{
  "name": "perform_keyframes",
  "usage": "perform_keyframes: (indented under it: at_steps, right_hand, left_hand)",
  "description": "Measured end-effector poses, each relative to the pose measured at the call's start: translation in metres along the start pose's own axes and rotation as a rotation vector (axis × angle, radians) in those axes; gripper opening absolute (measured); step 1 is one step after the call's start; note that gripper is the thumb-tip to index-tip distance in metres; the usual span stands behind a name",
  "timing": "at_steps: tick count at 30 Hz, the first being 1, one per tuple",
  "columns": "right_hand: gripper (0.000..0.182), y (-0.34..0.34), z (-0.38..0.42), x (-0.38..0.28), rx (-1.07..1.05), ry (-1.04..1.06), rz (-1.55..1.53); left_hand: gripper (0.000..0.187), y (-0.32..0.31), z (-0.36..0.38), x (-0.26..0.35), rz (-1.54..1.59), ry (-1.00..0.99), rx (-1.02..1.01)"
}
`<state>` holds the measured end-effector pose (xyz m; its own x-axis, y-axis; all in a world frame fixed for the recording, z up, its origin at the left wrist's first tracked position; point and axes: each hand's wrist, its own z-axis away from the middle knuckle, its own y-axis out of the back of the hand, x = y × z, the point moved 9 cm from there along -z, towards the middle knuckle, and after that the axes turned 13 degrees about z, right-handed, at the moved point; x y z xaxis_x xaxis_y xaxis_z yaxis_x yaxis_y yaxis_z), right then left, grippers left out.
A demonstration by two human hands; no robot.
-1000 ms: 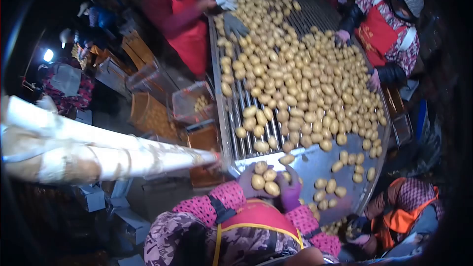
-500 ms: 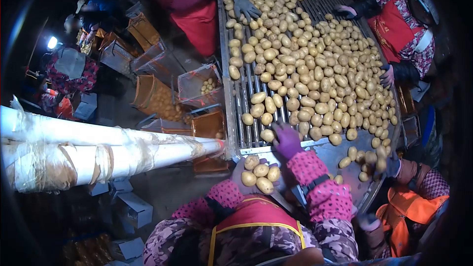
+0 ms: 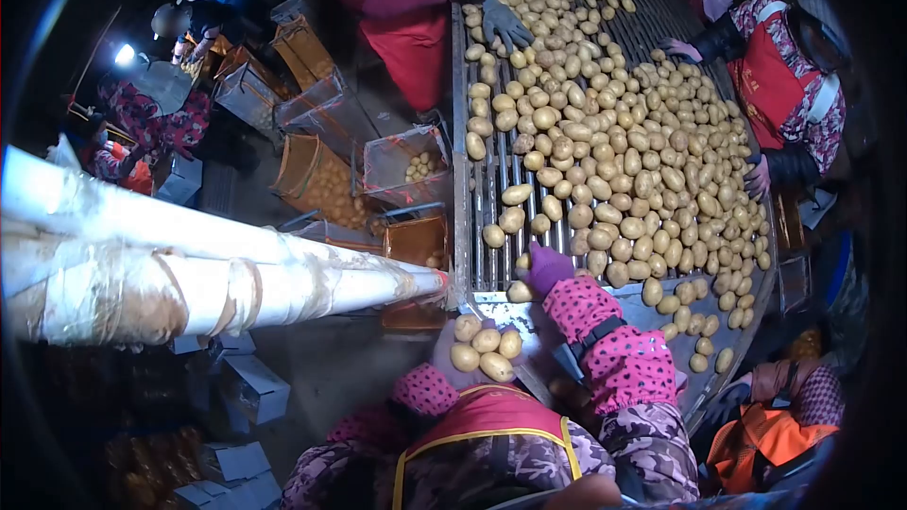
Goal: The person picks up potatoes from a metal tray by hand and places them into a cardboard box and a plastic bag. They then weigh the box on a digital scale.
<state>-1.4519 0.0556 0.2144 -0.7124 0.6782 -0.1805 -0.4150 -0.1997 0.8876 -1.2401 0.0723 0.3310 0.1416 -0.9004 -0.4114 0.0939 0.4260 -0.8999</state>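
Left hand (image 3: 452,351), purple-gloved — cupped, palm up, cradling four pale yellow potatoes (image 3: 484,348) just off the slatted metal sorting table (image 3: 484,255). Right hand (image 3: 546,266) — reaching onto the table's near end among loose potatoes; grip indiscernible. No legible writing.

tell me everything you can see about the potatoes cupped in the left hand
The potatoes are a small pile of about five, pale yellow-tan, smooth-skinned and oval, looking clean. They lie bunched and touching each other in the left hand, which wears a purple glove and is cupped palm up close to the red apron. They sit just off the near end of the metal table, apart from the loose potatoes on it.
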Motion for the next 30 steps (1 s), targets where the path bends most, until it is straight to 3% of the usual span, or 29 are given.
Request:
perform_keyframes:
  at_steps: [6, 11, 13, 14, 16, 19, 21, 24, 25, 27, 29, 30]
  right_hand:
    - [0.049, -0.013, -0.01, -0.005, -0.191, 0.107, 0.048]
    - [0.049, 0.036, -0.014, -0.067, 0.113, 0.44, -0.159]
    - [0.041, 0.003, -0.058, -0.095, 0.267, 0.594, 0.06]
    - [0.04, -0.001, -0.053, -0.1, 0.151, 0.484, 0.201]
    - [0.041, -0.002, -0.034, -0.1, 0.067, 0.37, 0.149]
    - [0.047, -0.017, -0.019, -0.09, -0.093, 0.29, 0.176]
    - [0.053, -0.034, -0.001, -0.084, -0.181, 0.353, 0.234]
    - [0.054, -0.044, 0.029, -0.075, 0.206, 0.407, 0.186]
    - [0.059, -0.039, 0.037, -0.067, 0.132, 0.255, 0.044]
    - [0.061, -0.04, 0.041, -0.056, 0.271, 0.163, -0.051]
    - [0.061, -0.021, 0.054, -0.066, 0.378, 0.195, -0.09]
    - [0.058, -0.038, 0.032, -0.047, 0.382, 0.101, -0.196]
  left_hand:
    - [0.01, -0.001, 0.017, -0.004, -0.005, -0.099, 0.079]
    - [0.007, 0.022, 0.039, 0.005, 0.041, -0.074, -0.114]
    - [0.012, 0.029, 0.05, 0.014, -0.017, -0.179, -0.102]
    - [0.018, 0.036, 0.058, 0.022, -0.066, -0.253, -0.039]
    - [0.027, 0.039, 0.078, 0.032, -0.154, -0.403, 0.113]
    - [0.032, 0.026, 0.089, 0.038, -0.026, -0.256, -0.118]
    - [0.034, 0.035, 0.101, 0.058, -0.014, -0.222, -0.109]
    - [0.042, 0.052, 0.122, 0.093, -0.082, -0.265, -0.097]
    - [0.042, 0.045, 0.123, 0.105, -0.111, -0.277, -0.115]
    - [0.042, 0.03, 0.125, 0.126, -0.167, -0.304, -0.152]
    - [0.04, 0.011, 0.13, 0.156, -0.3, -0.33, -0.006]
    - [0.039, -0.007, 0.133, 0.163, -0.353, -0.33, 0.07]
